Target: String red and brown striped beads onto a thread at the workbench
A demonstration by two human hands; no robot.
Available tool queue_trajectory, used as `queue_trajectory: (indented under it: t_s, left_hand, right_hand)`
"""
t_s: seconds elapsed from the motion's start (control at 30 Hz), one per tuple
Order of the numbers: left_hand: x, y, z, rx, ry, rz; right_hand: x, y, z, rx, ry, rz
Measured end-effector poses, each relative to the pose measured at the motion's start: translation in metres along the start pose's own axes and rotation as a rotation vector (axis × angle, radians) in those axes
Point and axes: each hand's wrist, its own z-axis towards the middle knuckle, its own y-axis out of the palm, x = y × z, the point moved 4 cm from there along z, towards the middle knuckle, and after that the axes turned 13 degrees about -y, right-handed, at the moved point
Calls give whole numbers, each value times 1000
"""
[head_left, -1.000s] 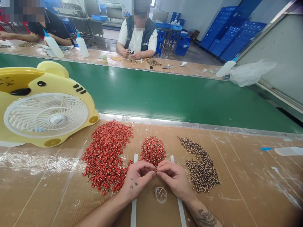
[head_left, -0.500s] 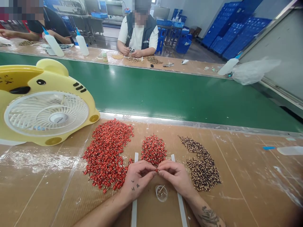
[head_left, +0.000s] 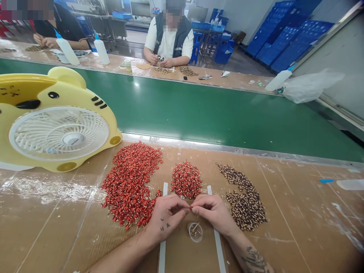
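Two white strips [head_left: 162,250] lie on the tabletop [head_left: 287,220] at the near side, one under each forearm, with a small clear cup [head_left: 196,241] between them holding a thin stick. Just beyond the cup, the left hand [head_left: 164,219] and right hand [head_left: 215,214] meet. Fingers of both are closed in a pinch on one small red piece [head_left: 190,207], held between the fingertips; its detail is too small to read. The step in hand is judged to be two-handed handling of this single piece; the next move appears to call for a light, steady pinch and close alignment of the fingertips. Just past the fingers sits a small red pile [head_left: 186,180], with a larger red pile [head_left: 131,182] to its left and a dark-and-gold pile [head_left: 248,206] to its right. Left of these stands a yellow fan [head_left: 73,138]. Farther off runs a green surface [head_left: 213,112]; across it, a co-worker [head_left: 173,41] sits with both hands near small piles, what they hold being unclear.
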Motion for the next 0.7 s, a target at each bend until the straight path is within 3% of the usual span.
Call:
queue_trajectory:
  t_s: [0.4,0.7]
  left_hand:
    - [-7,3,1,11,-35,-17]
    - [9,-15,15,97,-15,89]
  right_hand:
    - [0,5,2,2,50,-13]
    - [8,-3,-2,233,-7,97]
